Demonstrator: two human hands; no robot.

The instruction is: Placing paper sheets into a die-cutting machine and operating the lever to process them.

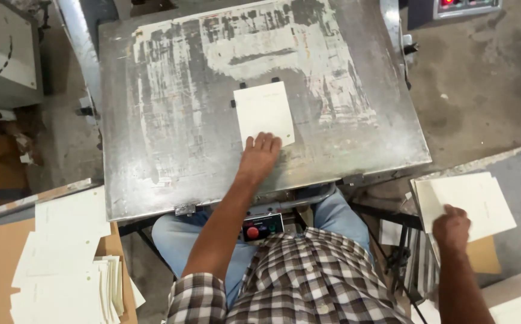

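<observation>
Left hand flat on a white card on the metal plate, fingers spread open. Right hand pinching a sheet from the paper stack.

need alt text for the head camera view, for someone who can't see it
Seen from above, a seated person's left hand presses a cream card flat on a worn metal plate, while the right hand rests on a stack of cards at the side. More cards lie lower left.

The left hand lies flat, palm down, fingers together and pointing forward, its bare forearm stretched out straight ahead, while the right hand reaches out low to the side, fingers curled downward.
</observation>
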